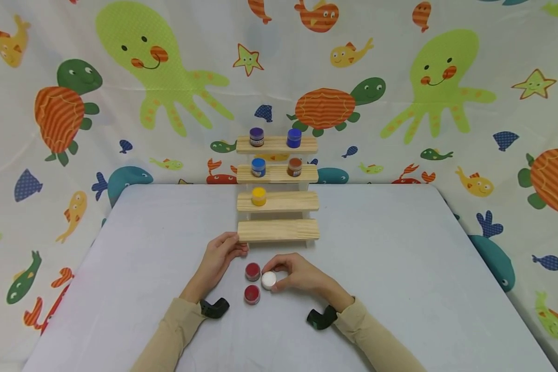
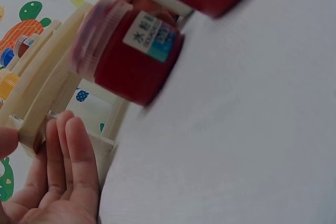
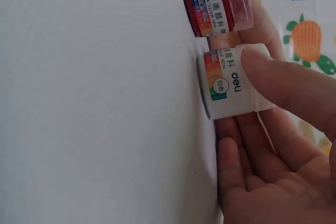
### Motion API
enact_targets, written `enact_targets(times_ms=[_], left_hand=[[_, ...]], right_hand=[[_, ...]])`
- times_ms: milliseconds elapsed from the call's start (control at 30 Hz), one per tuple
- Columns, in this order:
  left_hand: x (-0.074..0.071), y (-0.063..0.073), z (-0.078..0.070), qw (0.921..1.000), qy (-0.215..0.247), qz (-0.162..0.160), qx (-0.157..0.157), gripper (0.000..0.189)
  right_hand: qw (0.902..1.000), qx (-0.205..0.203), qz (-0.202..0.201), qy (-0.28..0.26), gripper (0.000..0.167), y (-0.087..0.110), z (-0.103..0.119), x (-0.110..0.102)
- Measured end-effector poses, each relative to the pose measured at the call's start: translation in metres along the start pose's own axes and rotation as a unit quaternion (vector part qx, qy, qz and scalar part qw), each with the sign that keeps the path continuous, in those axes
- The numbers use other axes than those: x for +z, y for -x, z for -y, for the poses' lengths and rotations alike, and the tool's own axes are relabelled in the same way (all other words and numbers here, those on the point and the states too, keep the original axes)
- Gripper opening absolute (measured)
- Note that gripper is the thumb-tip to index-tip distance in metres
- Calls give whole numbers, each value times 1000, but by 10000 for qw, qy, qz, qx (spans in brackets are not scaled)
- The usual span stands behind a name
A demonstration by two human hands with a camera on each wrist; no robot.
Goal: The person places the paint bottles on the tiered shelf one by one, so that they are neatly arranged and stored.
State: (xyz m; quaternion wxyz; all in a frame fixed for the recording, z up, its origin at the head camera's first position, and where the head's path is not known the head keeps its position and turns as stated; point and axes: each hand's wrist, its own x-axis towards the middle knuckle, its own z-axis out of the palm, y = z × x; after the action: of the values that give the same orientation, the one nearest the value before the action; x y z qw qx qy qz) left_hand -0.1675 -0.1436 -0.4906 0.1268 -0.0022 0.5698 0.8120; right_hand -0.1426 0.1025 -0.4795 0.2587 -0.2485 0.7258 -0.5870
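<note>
My right hand [image 1: 302,273] pinches a white paint jar [image 1: 268,280] between thumb and fingers; the right wrist view shows the jar's [image 3: 226,82] label, with its base at the tabletop. Two red paint jars stand just left of it, the farther one [image 1: 252,271] close beside the white jar and the nearer one [image 1: 252,294] toward me. At the left end of the bottom step of a tiered wooden rack [image 1: 279,230], my left hand [image 1: 216,261] holds the board, thumb on one side and fingers [image 2: 79,140] beneath.
On the rack's upper steps stand a purple jar [image 1: 257,137], a dark blue jar [image 1: 294,138], a lighter blue jar [image 1: 258,167], a brown jar [image 1: 295,167] and a yellow jar [image 1: 259,196]. A patterned cloth [image 1: 279,62] hangs behind the white-covered table [image 1: 400,248].
</note>
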Motion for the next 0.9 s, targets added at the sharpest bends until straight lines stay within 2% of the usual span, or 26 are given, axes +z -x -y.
enact_targets(times_ms=[367, 633, 900], left_hand=[[-2, 0, 1, 9999, -102, 115, 12, 33], [-2, 2, 1, 9999, -22, 125, 26, 29], [-3, 0, 2, 9999, -41, 136, 34, 30]], right_hand=[[9996, 262, 125, 36, 38, 4, 7, -6], [9991, 416, 69, -80, 38, 7, 10, -8], [9996, 279, 6, 25, 37, 7, 18, -15]])
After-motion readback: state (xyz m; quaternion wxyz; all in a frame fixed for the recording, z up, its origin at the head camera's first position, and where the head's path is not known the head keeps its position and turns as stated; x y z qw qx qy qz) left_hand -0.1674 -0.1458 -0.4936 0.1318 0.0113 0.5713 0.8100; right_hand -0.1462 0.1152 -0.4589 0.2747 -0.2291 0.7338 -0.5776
